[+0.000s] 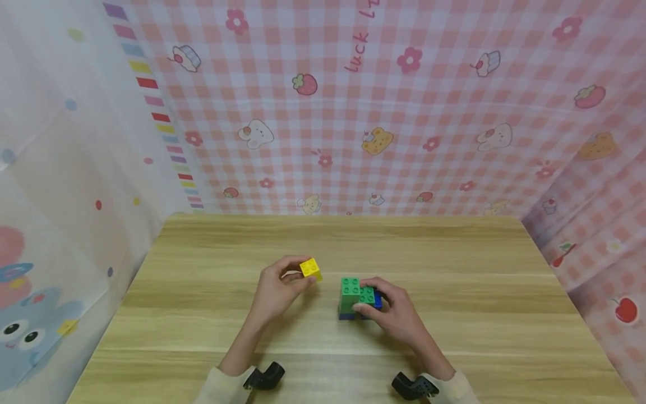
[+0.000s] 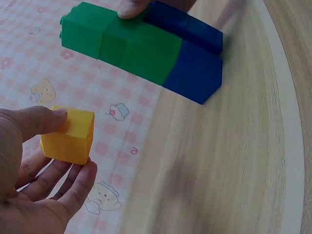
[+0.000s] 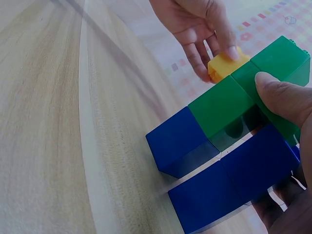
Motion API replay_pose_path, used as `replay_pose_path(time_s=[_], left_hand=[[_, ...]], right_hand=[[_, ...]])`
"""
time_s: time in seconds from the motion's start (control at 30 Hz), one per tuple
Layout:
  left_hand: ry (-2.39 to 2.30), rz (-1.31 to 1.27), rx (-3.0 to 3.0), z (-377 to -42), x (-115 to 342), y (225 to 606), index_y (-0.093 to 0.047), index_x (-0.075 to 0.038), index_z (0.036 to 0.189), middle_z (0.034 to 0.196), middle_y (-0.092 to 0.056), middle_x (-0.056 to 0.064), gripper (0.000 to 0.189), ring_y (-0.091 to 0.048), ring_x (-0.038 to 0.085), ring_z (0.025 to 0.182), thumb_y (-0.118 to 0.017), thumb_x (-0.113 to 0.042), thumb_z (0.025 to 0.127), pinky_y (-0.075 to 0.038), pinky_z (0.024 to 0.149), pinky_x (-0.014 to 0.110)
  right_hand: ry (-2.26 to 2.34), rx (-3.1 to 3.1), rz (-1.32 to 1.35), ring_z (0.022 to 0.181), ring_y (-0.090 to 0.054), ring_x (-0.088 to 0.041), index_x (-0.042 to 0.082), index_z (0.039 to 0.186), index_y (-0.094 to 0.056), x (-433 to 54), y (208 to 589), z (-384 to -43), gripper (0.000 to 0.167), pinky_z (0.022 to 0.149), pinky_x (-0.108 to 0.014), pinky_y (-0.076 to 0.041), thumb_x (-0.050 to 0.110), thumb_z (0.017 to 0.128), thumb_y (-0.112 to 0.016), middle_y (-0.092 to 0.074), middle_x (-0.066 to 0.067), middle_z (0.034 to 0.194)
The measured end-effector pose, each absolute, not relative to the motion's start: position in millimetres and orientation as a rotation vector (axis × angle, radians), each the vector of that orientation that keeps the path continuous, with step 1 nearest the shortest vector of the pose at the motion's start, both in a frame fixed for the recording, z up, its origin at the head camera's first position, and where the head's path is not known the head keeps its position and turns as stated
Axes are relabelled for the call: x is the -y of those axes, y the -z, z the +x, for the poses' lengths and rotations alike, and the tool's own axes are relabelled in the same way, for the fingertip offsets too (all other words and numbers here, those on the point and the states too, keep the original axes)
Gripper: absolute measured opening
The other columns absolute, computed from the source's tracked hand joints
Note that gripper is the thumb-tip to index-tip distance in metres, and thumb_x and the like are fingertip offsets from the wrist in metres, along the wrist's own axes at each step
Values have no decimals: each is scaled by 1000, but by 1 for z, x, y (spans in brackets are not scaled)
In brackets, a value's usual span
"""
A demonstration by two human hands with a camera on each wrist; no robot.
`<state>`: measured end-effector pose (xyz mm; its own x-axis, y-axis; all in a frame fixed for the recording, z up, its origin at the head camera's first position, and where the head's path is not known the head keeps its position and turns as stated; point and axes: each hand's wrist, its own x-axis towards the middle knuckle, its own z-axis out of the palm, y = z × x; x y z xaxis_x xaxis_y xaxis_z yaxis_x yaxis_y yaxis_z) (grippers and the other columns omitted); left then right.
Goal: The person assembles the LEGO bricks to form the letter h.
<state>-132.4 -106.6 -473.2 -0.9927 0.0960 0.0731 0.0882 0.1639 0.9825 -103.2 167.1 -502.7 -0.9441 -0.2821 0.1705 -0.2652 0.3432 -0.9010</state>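
Note:
In my left hand a small yellow toy building block is pinched between thumb and fingers, raised above the table. Its studs face up in the head view, and its smooth sides show in the left wrist view. To the right, my right hand grips a joined structure of green and blue building blocks. Two columns make it up: a taller one with green blocks over a blue block, and blue blocks alongside. My right thumb presses a green block bridging the columns.
The wood-grain table lies under both hands. Behind it hangs a pink checked cloth with cartoon prints, and a white printed cloth is at the left. Black curved pieces sit at both wrists.

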Motion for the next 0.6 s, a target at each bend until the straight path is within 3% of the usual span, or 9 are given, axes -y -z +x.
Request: replay_pose_path(time_s=[0.6], left_hand=[[-2043, 361, -2338, -118, 93, 448, -73, -16, 121, 124, -69, 6, 39, -65, 24, 110, -82, -2, 85, -60, 98, 34]], right_hand=[[1706, -2551, -504, 107, -66, -14, 25, 121, -67, -167, 504, -104, 35, 98, -27, -56, 28, 89, -81, -70, 1, 125]])
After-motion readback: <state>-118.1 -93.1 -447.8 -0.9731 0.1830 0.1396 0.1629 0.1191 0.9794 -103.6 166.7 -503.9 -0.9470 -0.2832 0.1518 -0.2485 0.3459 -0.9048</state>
